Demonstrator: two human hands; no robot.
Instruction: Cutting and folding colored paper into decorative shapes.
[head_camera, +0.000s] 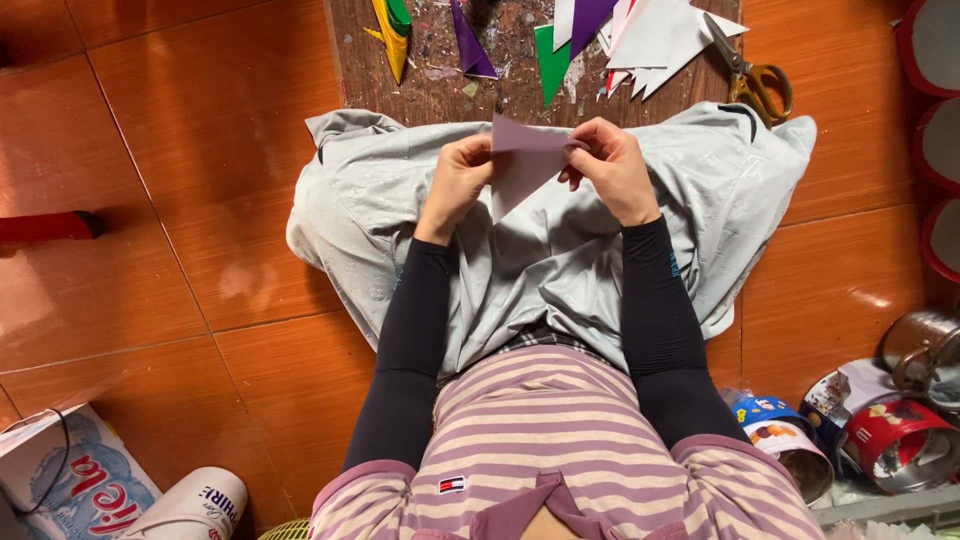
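Note:
A pale lilac paper triangle (525, 165) is held over my lap, point hanging down. My left hand (457, 180) pinches its left edge near the top. My right hand (610, 165) grips the upper right corner, fingers curled over the fold. Both hands sit above the grey cloth (560, 250) that covers my legs. My forearms wear dark sleeves.
A worn wooden board (500, 70) beyond my knees carries cut paper triangles in yellow, green (550, 60), purple (470, 45) and white (655, 40), plus scissors (750, 75) with orange handles. Round tins (890, 430) lie at the right. A white bag (70, 480) is at lower left. Orange floor tiles lie all around.

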